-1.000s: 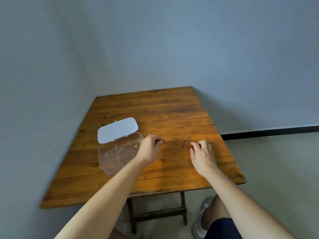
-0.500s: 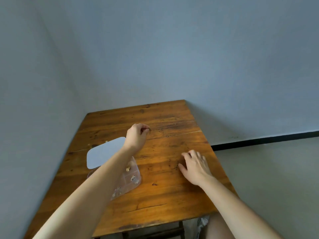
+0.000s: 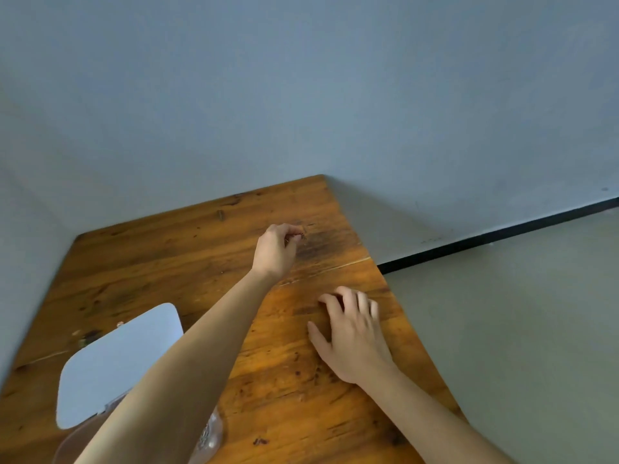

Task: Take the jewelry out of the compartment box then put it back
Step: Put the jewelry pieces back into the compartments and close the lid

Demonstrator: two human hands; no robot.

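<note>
1. Bare skin, no gloves: left hand (image 3: 276, 251) reached far out over the worktop (image 3: 167, 262), fingertips (image 3: 294, 233) drawn together in a pinch. A small dark piece of jewelry (image 3: 303, 234) shows at the tips, too small to identify.
2. Whether that piece is lifted clear or touching the wood, cannot tell; hand reads as close above the surface.
3. Right hand (image 3: 351, 336) lies nearer the body and to the right of the left hand, palm down, fingers loosely spread and curled on the wood. It holds nothing.
4. Compartment box (image 3: 209, 437): clear plastic, behind and below the left forearm, well apart from the pinching hand, close to the body. Most of it is hidden by the arm; small metal pieces glint inside the visible corner.
5. Its white lid (image 3: 117, 363) stands open, hinged away to the left of the forearm.
6. Key relation: the pinched piece is at the far end of the left reach, and the box lies back toward the body and to the left. The left hand is the only one on the piece; the right is nearer the box but idle.
7. Judgement: either setting a piece down or picking it up; frame alone doesn't settle which.
8. Risk: the piece is tiny and the wood dark there, so it is easy to lose sight of.
</note>
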